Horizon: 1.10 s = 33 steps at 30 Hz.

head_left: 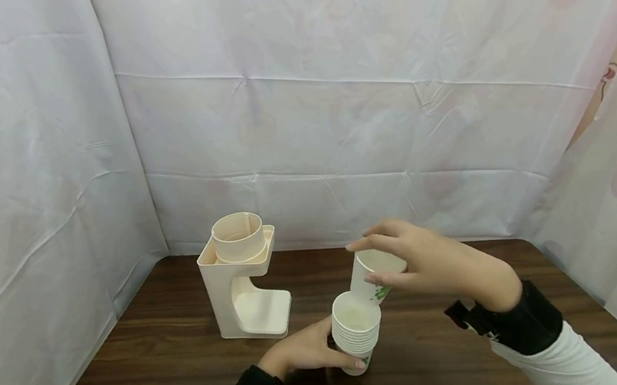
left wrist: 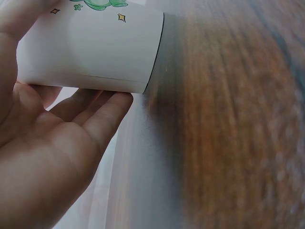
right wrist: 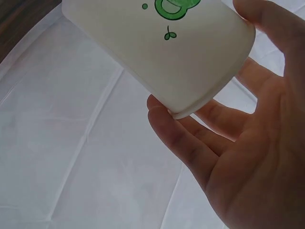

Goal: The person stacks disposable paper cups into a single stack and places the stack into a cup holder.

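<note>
My left hand (head_left: 312, 350) grips a stack of white paper cups (head_left: 357, 328) low on its side, thumb and fingers around it, on the dark wooden table. In the left wrist view the lowest cup (left wrist: 95, 52) shows a green print and small star marks. Above the stack and to its right, my right hand (head_left: 414, 256) holds a single paper cup (head_left: 364, 275) by its rim, tilted. That cup has a green cartoon print, seen close in the right wrist view, where fingertips (right wrist: 162, 114) and thumb grip its rim. Its base overlaps the stack's top edge in the head view.
A cream plastic cup holder (head_left: 222, 298) stands on the table left of the stack, with a round tube (head_left: 239, 237) on top and a flat base (head_left: 266, 312) below. White cloth sheets (head_left: 305, 126) hang behind and at both sides of the table (head_left: 150, 376).
</note>
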Tool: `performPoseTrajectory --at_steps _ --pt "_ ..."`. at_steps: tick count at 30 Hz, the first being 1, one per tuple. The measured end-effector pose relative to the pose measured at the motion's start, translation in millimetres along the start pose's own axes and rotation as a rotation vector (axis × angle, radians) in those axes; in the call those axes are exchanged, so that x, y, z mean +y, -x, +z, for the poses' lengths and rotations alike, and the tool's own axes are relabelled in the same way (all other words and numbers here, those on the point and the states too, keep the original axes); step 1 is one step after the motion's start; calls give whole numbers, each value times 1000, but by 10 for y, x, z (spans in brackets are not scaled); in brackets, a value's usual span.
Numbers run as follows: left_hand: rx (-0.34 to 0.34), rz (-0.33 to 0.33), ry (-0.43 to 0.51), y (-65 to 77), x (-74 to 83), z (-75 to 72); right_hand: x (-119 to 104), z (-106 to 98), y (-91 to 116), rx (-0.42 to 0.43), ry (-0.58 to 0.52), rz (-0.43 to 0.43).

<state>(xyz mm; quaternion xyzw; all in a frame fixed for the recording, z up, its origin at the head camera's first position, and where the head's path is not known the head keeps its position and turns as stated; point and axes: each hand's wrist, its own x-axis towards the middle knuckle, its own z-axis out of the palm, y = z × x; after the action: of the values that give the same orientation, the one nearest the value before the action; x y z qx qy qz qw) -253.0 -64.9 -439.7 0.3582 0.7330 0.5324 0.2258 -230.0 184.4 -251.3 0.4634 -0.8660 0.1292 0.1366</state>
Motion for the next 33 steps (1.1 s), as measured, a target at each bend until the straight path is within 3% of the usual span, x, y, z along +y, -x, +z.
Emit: performPoseTrajectory --at_steps 13,24,33 --pt "-7 3 -7 -7 1 -1 -177 200 -30 -52 -16 -55" --pt "-4 -12 -9 13 -2 13 -198 447 -12 -149 -47 2" --pt "-8 -9 1 25 1 -11 -218 606 -24 -113 -32 7"
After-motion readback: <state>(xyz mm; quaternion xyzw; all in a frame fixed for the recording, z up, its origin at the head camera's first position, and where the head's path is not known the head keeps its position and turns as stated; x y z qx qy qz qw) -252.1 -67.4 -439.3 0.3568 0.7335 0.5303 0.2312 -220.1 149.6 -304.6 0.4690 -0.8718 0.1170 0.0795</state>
